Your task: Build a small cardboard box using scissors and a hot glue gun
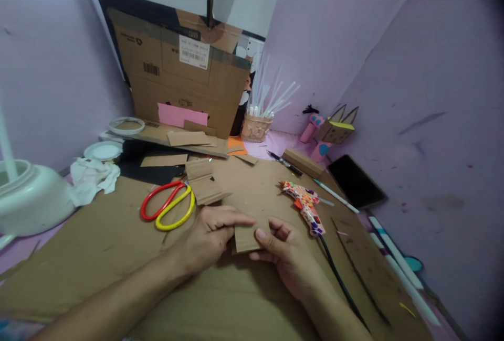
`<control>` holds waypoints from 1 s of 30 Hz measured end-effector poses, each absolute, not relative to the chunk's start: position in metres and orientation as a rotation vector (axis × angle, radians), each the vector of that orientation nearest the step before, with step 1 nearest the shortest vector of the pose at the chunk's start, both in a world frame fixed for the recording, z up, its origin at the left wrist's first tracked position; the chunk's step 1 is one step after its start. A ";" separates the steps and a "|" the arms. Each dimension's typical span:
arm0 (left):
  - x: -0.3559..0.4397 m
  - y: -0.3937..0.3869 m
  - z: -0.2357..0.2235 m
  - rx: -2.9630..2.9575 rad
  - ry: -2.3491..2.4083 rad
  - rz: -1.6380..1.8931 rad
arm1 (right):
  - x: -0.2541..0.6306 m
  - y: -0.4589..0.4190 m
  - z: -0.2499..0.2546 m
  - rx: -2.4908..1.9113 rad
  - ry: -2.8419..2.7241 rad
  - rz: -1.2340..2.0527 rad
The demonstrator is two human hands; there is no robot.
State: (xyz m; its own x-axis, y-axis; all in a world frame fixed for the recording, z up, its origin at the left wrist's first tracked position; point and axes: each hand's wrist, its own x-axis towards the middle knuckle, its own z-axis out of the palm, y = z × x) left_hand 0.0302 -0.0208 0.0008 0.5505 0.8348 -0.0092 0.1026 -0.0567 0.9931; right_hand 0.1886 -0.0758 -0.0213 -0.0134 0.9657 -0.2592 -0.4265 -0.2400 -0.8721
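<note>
A small folded piece of cardboard is held between both hands above the cardboard-covered table. My left hand grips its left side, the index finger stretched across the top face. On the right side my right hand pinches it, thumb on top and fingers beneath. Just beyond my left hand lies another creased cardboard piece. Scissors with one red and one yellow handle lie to its left. A glue gun with a colourful patterned body rests to the right of my right hand, its black cord running toward the front.
A cardboard box stands at the back, with cardboard strips before it. A basket of white sticks, a pen, a dark tablet-like slab and a cardboard figure with ears are further right. Crumpled tissue lies left.
</note>
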 end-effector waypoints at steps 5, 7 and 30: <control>0.029 -0.018 -0.005 1.270 0.806 0.676 | 0.189 -0.074 -0.025 -1.098 -0.632 1.417; 0.033 -0.021 -0.007 1.405 0.921 0.608 | 0.187 -0.074 -0.025 -1.105 -0.644 1.374; 0.046 -0.036 -0.014 1.673 0.841 0.783 | 0.174 -0.076 -0.020 -1.217 -0.932 1.243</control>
State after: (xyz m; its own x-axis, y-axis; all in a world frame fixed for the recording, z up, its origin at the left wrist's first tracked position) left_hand 0.0459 -0.0360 -0.0136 0.5374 0.8388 0.0872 0.1474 -0.1952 0.9696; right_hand 0.1737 -0.0756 -0.0201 0.1374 0.9848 -0.1064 -0.1745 -0.0817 -0.9813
